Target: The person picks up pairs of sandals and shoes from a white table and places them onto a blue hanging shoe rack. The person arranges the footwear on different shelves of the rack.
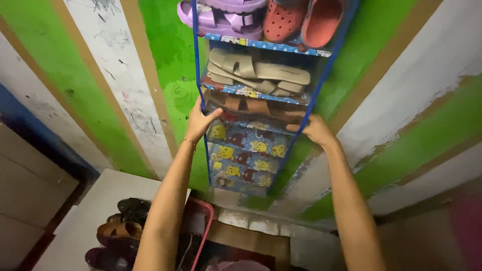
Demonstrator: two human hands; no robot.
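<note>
Sandals (241, 104) in brown sit on the third shelf of the blue-framed shoe rack (241, 150), both hands at that level: left hand (200, 122) clamped on the front post, right hand (312, 129) closed on the opposite post. Judging by this, the step is steadying the rack (a firm, even grip matters next). Counted above: two beige slides (258, 73), two purple sandals (223, 15), two red clogs (304, 20).

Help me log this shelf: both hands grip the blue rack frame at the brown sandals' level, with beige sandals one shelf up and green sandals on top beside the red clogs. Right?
Not quite. In the head view the top-shelf sandals beside the red clogs are purple, not green. The rest holds: left hand and right hand grip the blue rack frame level with the brown sandals, beige sandals one shelf up.
</note>
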